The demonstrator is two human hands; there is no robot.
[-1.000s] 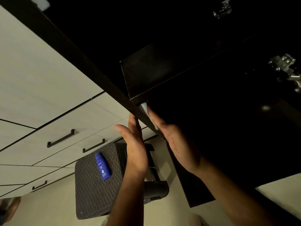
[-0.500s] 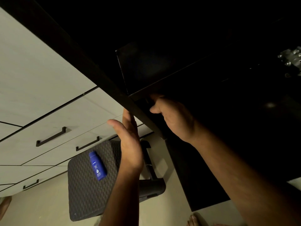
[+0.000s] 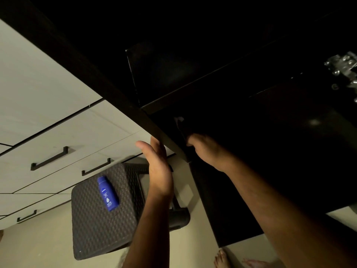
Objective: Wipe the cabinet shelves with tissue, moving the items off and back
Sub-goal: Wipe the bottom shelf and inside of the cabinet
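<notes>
Cabinet shelf (image 3: 173,101) – blue bottle (image 3: 107,193), "NIVEA"

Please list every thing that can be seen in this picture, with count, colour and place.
cabinet: one, black, open, upper right; inside too dark to see.
shelf edge: one, black, centre.
tissue: one, white, just under the shelf edge, at the right hand's fingertips.
hinge: one, silver, far right.
drawer fronts: several, cream, left.
drawer handles: three, black, on the drawer fronts.
stool: one, dark woven, lower centre.
bottle: one, blue, lying on the stool.
left hand: flat against the cabinet's side panel.
right hand: reaching into the cabinet.
feet: bare, bottom edge.
</notes>
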